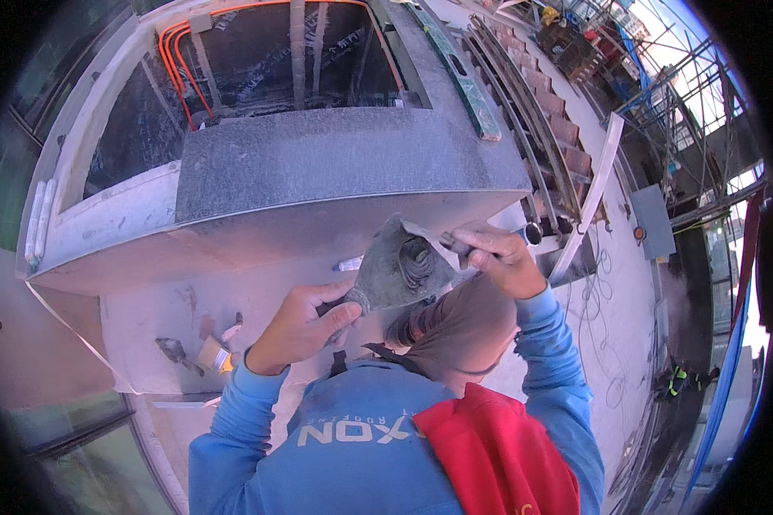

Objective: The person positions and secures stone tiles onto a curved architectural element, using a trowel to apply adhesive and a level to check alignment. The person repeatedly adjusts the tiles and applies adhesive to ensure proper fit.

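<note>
Left hand [301, 330] grips the narrow handle end of a grey trowel [399, 270], fingers closed round it. The trowel's long axis runs from lower left to upper right, its broad end pointing up-right toward the ledge. The blade is flat, roughly triangular and crusted with dried grey mortar, with a swirl of wet mortar [419, 262] near the middle. Right hand [498, 257] is fisted on a dark tool [459, 246] whose tip touches the trowel's upper right edge; most of that tool is hidden in the fist, so its kind is unclear. The trowel is held in the air, in front of the grey speckled stone sill [343, 159], above a pale dusty wall face [189, 300].

Blue sleeves, a red cloth [498, 451] and a brown head covering [455, 330] block the lower middle. A small yellow-white tube [215, 354] and a scraper [176, 350] lie on the dusty surface at left. Orange cables [176, 60] curve inside the dark opening above. A green level [464, 86] lies on the sill's right edge. The fisheye rim cuts off the scaffolding at upper right.
</note>
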Motion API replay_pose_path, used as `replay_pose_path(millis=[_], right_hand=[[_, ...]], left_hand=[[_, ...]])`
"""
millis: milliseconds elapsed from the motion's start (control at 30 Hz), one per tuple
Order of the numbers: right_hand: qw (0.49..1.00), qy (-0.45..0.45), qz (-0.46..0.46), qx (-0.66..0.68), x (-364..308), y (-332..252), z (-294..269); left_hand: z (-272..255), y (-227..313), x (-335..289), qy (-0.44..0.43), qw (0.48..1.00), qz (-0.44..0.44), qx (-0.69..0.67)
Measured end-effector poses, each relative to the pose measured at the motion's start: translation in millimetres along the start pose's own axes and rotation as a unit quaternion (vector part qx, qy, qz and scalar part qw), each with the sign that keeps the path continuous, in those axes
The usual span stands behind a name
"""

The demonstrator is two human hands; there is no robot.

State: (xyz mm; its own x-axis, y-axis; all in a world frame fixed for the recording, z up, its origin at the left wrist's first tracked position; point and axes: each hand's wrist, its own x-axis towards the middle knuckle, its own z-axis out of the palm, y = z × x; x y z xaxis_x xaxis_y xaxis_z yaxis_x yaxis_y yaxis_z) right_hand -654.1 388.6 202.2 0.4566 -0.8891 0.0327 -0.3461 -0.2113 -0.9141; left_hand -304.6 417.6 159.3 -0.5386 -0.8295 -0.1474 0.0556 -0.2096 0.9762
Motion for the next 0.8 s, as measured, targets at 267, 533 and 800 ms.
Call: replay_pose_path(millis=[267,533,800], right_hand=[[0.996,-0.008,-0.033,-0.083,-22.4,20.1,2.2],[0.986,0.141,0.084,-0.011,-57.7,-50.4,26.0],[0.931,0.183,0.135,0.287,-34.2,-25.9,103.2]], left_hand=[[-0.3,2.8,-3.1,-0.005,0.999,0.041,-0.018],[-1.9,5.1,13.6,0.245,0.863,0.267,0.352],[39.7,-10.9,17.4,0.279,0.883,0.231,0.299]])
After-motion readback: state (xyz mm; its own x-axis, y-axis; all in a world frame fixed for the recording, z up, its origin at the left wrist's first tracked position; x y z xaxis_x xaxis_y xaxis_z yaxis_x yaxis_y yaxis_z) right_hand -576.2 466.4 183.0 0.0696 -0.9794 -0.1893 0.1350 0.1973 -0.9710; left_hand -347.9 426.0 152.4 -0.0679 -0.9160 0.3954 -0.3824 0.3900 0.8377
